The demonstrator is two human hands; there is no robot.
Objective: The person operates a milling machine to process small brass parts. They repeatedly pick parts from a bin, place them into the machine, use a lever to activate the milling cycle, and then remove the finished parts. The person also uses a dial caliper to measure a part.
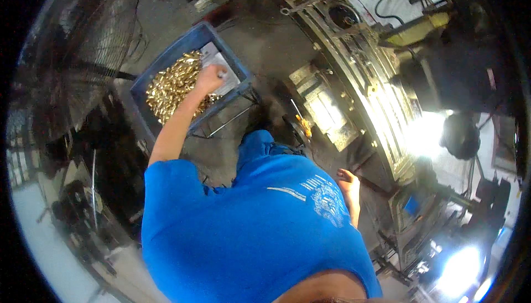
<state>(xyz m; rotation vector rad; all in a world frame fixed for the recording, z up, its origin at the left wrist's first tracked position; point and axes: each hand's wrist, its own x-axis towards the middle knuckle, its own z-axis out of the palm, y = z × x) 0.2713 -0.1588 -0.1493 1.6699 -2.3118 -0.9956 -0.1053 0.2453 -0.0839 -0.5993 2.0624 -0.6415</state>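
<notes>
Our left hand [211,78] curls over the blue bin [228,49] of gold pieces [172,88], its hold unclear; our right hand [349,185] hangs half-open, apparently empty.

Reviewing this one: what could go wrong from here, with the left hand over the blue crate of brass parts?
The left hand is over the blue crate, beside loosely heaped brass parts; a brush of the wrist might send some sliding onto the pale sheet.

The crate seems propped on a thin metal frame, so leaning on its edge could perhaps tip it.

An orange-handled tool by the machine might get knocked; its support is unclear.
</notes>
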